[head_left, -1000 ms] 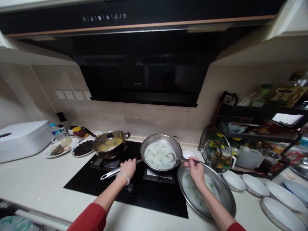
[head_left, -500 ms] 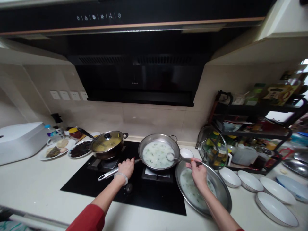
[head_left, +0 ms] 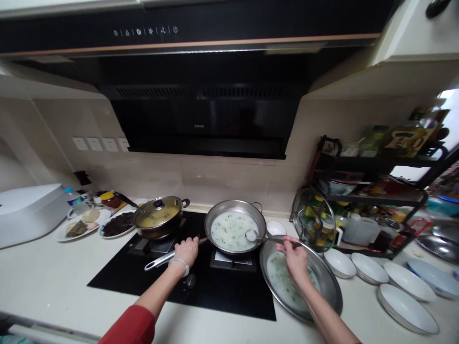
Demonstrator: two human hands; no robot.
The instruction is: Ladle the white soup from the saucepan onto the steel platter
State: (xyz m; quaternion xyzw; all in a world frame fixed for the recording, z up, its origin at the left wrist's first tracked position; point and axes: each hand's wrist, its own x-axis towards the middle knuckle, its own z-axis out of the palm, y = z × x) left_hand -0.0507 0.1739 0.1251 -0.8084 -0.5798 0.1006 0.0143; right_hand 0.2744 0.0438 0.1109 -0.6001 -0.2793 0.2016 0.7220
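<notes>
- Black range hood [head_left: 204,102]: "SUPOR" legible at centre front; icon row above, power symbol rightmost.
- Steel basin [head_left: 330,286] on white tabletop [head_left: 53,286], right of pan; milky, green-flecked liquid inside.
- Steel pan [head_left: 233,206] on right burner of black cooktop [head_left: 236,291]; similar liquid.
- Yellow package [head_left: 409,142], rack top: print too blurred to read.
- Left hand [head_left: 186,252]: grip wrapped round pan handle.
- Right hand [head_left: 296,258]: grip closed on ladle [head_left: 267,239], bowl end inside pan.

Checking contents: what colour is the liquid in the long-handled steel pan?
Milky white liquid, flecked green; head view.
</notes>
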